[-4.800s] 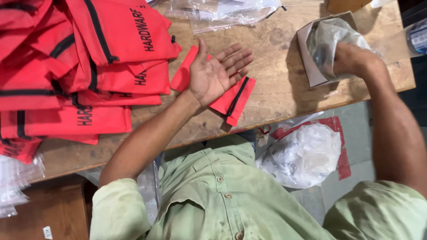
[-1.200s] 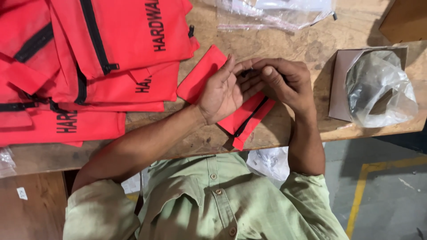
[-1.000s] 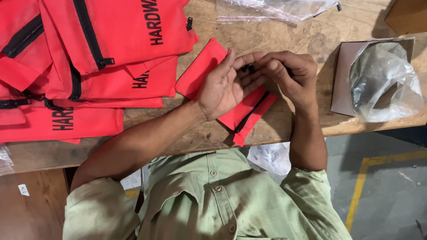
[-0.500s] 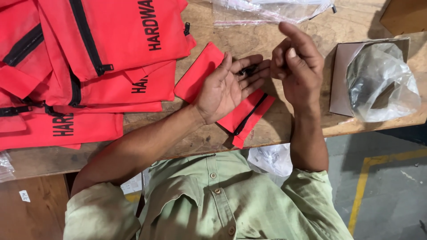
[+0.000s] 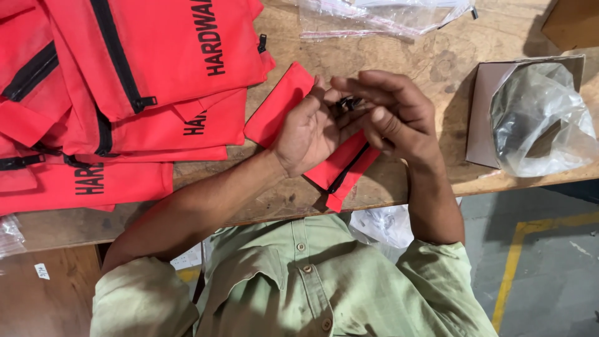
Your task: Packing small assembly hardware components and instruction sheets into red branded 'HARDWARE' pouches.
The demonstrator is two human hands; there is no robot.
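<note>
Looking down at a wooden workbench (image 5: 437, 56) here, with the person's two hands meeting right near its front edge. Left hand (image 5: 309, 128) is palm-up and cupped, fingers loosely open, basically acting as a little tray. Sitting at the tips of its fingers are some small black parts (image 5: 348, 103); too tiny to say what they are exactly, maybe clips or zipper bits. Right hand (image 5: 393, 115) hovers just over them with fingers spread and slightly curled, not clamped on anything I can make out, thumb tucked toward the palm.

Under both hands lies a small red pouch (image 5: 293, 103) with a black zipper strip, flat on the bench and angled so one corner hangs toward the front edge. My guess is it's parked right there so the parts can be handled directly above it.

Off at the left end of the bench there's a big stack of red zip bags (image 5: 156, 75) with black lettering, fanned over each other, which looks like a sorted pile kept out of the way. At the right edge sits an open cardboard box (image 5: 480, 112) lined with a crinkled clear plastic bag (image 5: 536, 118), within easy reach of the right hand. A few clear zip bags (image 5: 374, 15) lie along the far edge. Person's wearing a light green button shirt (image 5: 299, 281).
</note>
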